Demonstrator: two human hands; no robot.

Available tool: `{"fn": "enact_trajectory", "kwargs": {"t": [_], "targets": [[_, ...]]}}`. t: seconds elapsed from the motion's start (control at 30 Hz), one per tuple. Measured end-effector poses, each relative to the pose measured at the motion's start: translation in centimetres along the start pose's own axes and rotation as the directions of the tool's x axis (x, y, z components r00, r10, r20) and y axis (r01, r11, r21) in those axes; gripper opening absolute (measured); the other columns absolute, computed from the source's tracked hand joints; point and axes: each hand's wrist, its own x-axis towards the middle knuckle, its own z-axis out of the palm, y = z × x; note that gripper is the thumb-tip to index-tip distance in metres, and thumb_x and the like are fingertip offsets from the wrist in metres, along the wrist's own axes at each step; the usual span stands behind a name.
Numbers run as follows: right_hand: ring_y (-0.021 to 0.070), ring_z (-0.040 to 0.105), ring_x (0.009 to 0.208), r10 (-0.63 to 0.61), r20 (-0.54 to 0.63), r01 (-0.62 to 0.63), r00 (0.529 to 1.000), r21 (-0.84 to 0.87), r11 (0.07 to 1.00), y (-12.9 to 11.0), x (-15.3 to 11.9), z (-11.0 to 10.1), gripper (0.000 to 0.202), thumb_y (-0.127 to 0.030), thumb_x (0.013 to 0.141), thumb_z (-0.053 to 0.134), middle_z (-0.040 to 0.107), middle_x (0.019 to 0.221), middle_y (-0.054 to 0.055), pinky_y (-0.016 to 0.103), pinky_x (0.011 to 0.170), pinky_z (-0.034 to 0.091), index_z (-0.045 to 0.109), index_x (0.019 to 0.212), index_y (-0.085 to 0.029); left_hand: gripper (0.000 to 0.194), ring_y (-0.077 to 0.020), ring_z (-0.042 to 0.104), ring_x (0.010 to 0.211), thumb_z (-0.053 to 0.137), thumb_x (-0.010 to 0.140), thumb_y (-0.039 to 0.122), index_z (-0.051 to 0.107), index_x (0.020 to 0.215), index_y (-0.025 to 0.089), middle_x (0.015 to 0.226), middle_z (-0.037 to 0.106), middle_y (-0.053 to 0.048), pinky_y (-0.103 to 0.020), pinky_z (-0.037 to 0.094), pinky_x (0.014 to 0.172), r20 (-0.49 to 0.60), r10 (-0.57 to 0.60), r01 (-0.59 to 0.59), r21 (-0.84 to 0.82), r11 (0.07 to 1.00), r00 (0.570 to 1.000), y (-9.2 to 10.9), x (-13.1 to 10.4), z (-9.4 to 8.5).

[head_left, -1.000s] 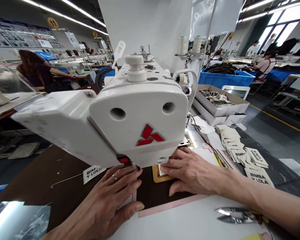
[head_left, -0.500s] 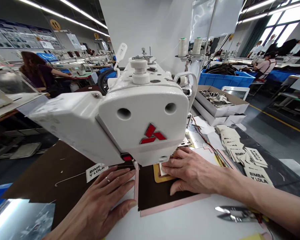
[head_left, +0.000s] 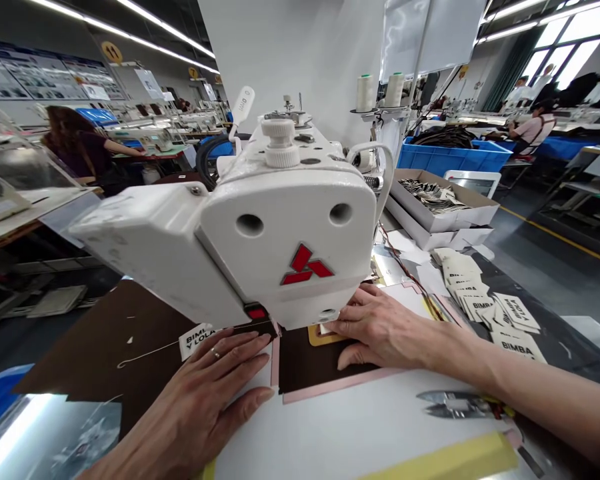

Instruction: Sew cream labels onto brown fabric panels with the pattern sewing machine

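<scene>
A white sewing machine head (head_left: 285,247) with a red three-part logo fills the middle. My left hand (head_left: 217,387) lies flat with fingers spread, on a white template board (head_left: 370,427) and dark brown material, left of a pink strip (head_left: 275,367). A printed label (head_left: 194,339) lies beside its fingers, partly covered. My right hand (head_left: 380,330) rests with fingertips on a yellow-edged frame (head_left: 320,338) over the brown material (head_left: 307,370); its thumb is apart from the fingers. The needle area is hidden behind the machine head.
Thread snips (head_left: 455,405) lie beneath my right forearm. Loose labels (head_left: 515,313) are spread at the right, near a cardboard box (head_left: 473,217) of labels and a blue crate (head_left: 453,159). Thread cones (head_left: 365,93) stand behind. Other people sit at machines farther off.
The white board has slid forward, away from me, with the brown material, yellow frame and snips. Both hands remain on it. More of the yellow strip shows at the board's near edge.
</scene>
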Motion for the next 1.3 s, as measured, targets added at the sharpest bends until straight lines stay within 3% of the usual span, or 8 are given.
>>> {"fn": "enact_trajectory", "kwargs": {"t": [0.27,0.5,0.7,0.87,1.0,1.2,1.3], "targets": [[0.0248,0.060,0.100,0.007,0.009,-0.006,1.000,-0.059,0.998,0.7,0.6,-0.3,0.055,-0.065,0.105,0.051,0.078,0.120,0.009,0.043,0.096,0.042,0.073,0.131,-0.021,0.028,-0.0226,0.064,0.129,0.059,0.107,0.042,0.068,0.128,0.026,0.138,0.071,-0.003,-0.036,0.043,0.116,-0.007,-0.053,0.053,-0.017,0.998,0.999,-0.5,0.0,0.1],[0.0254,0.059,0.104,0.012,0.026,-0.011,1.000,-0.034,0.999,0.3,0.6,-0.5,0.057,-0.067,0.104,0.052,0.076,0.126,0.009,0.044,0.099,0.044,0.073,0.132,-0.021,0.030,-0.0212,0.065,0.129,0.065,0.102,0.041,0.067,0.129,0.027,0.140,0.070,-0.002,-0.035,0.041,0.120,-0.007,0.027,-0.027,0.040,0.999,1.000,-0.8,-0.1,0.0],[0.0250,0.061,0.105,-0.005,-0.010,0.004,1.000,-0.032,0.999,0.6,0.5,-0.4,0.055,-0.065,0.103,0.057,0.077,0.120,0.010,0.041,0.096,0.048,0.075,0.128,-0.020,0.024,-0.0222,0.068,0.127,0.059,0.106,0.037,0.071,0.125,0.027,0.138,0.072,-0.003,-0.040,0.039,0.125,-0.016,-0.055,0.055,-0.006,0.998,0.998,0.1,-0.1,-0.1],[0.0244,0.063,0.105,0.031,-0.069,-0.032,0.997,-0.018,0.999,0.3,-0.9,-1.7,0.046,-0.055,0.106,0.058,0.075,0.121,0.012,0.041,0.095,0.051,0.075,0.122,-0.015,0.026,-0.0214,0.068,0.127,0.062,0.104,0.036,0.070,0.127,0.027,0.137,0.072,-0.002,-0.036,0.042,0.123,-0.002,-0.024,0.024,-0.009,1.000,1.000,0.5,0.1,-0.4],[0.0259,0.065,0.110,0.066,-0.023,-0.066,0.998,-0.002,0.998,-0.6,-2.7,-2.8,0.038,-0.045,0.108,0.058,0.073,0.129,0.013,0.045,0.099,0.052,0.073,0.125,-0.015,0.027,-0.0216,0.067,0.127,0.064,0.102,0.031,0.069,0.128,0.024,0.138,0.071,-0.004,-0.035,0.045,0.119,0.033,0.063,-0.063,0.006,0.998,0.997,1.0,0.8,-0.8],[0.0317,0.066,0.116,0.120,0.006,-0.120,0.993,-0.019,0.993,-1.6,-4.0,-2.5,0.044,-0.048,0.107,0.058,0.071,0.136,0.013,0.052,0.100,0.053,0.071,0.132,-0.015,0.028,-0.0233,0.062,0.134,0.061,0.106,0.032,0.069,0.131,0.022,0.145,0.067,-0.004,-0.042,0.042,0.122,0.060,0.022,-0.021,-0.015,1.000,0.998,2.3,1.3,-0.4],[0.0305,0.067,0.114,0.100,0.018,-0.101,0.995,0.016,0.995,-2.3,-3.9,-2.3,0.042,-0.047,0.108,0.058,0.071,0.136,0.013,0.049,0.097,0.054,0.072,0.131,-0.015,0.033,-0.0242,0.060,0.136,0.062,0.104,0.030,0.067,0.137,0.023,0.149,0.064,-0.003,-0.043,0.042,0.122,0.116,0.046,-0.047,0.009,0.999,0.992,2.5,1.5,-0.1]]}}
